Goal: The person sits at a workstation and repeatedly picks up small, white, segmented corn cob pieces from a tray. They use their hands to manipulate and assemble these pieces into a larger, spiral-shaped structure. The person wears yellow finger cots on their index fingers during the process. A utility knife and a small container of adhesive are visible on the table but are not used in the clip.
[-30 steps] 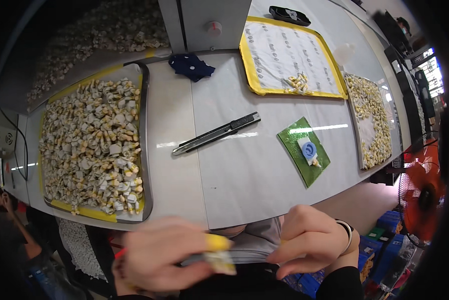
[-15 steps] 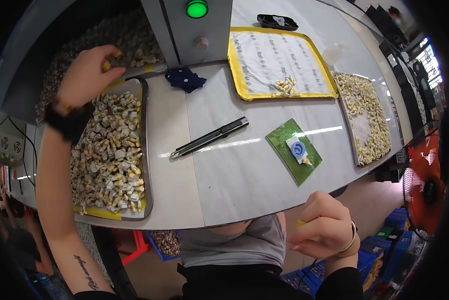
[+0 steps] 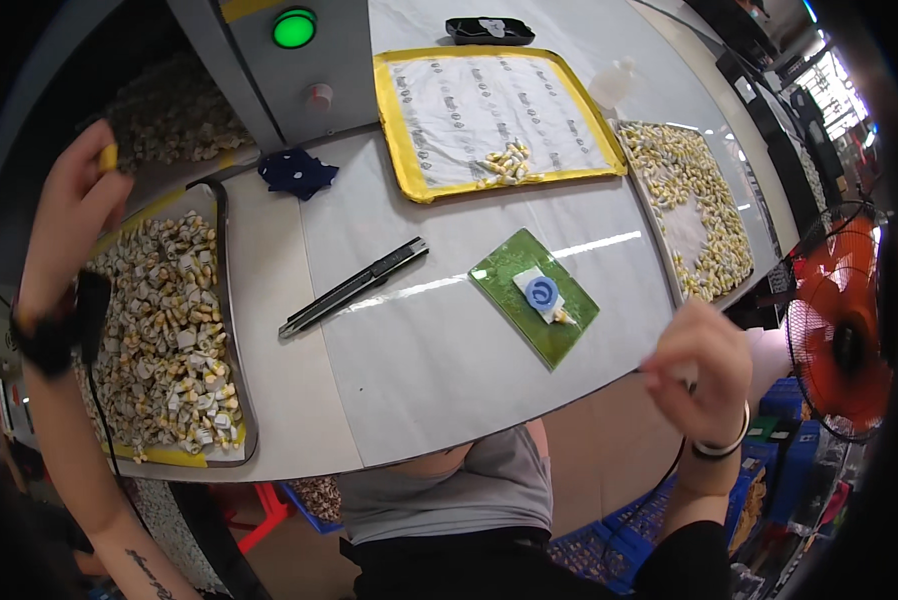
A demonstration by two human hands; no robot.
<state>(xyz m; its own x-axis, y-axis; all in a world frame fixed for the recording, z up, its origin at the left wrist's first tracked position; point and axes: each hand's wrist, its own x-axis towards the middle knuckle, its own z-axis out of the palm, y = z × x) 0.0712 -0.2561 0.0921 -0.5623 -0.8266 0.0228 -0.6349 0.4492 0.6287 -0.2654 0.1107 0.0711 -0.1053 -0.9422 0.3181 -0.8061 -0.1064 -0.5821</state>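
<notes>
By the left hand (image 3: 67,215), small white-and-yellow pieces (image 3: 164,340) are probably best handled lightly, with the wrist kept clear of the heap. Its fingers are bent inward and a yellow patch (image 3: 108,158) is seen at the tips, but whether anything is gripped cannot be told. The right hand (image 3: 707,365) is blurred and curled near the edge of the table (image 3: 449,400); its contents cannot be made out. The pieces are heaped in the left tray (image 3: 235,360); farther right, a blue disc (image 3: 541,293) is borne by a green board (image 3: 499,268)
</notes>
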